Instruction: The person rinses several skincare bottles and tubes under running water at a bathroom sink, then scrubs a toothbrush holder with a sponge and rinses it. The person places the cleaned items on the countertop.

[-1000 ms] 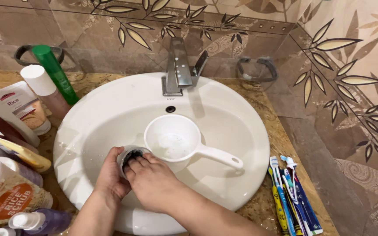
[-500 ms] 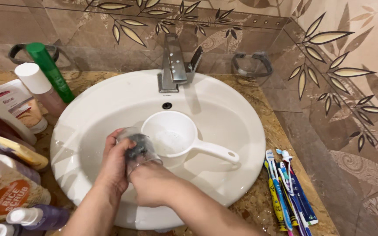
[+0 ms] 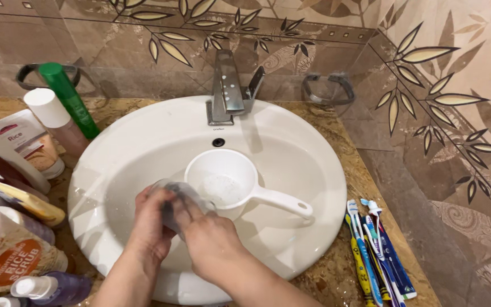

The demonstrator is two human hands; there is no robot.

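Observation:
Over the white oval sink [image 3: 143,131] my left hand [image 3: 152,227] grips a clear drinking glass [image 3: 178,192], tilted on its side. My right hand [image 3: 211,244] is pushed against the glass's mouth, its fingers partly inside with something dark that I cannot make out. A white plastic scoop with a long handle [image 3: 228,182] lies in the basin just right of the glass, with foamy water in it. The steel tap [image 3: 228,85] stands at the back of the sink, with no water running.
Bottles and tubes crowd the stone counter on the left: a green bottle [image 3: 69,99], a white-capped bottle [image 3: 52,119], a scrub pouch [image 3: 12,258]. Several toothbrushes [image 3: 376,250] lie to the right of the sink. Tiled walls close off the back and right.
The glass was upright with my right fingers in it; it has been lifted and tilted, and my right hand now works at its mouth. The scoop has stayed in place.

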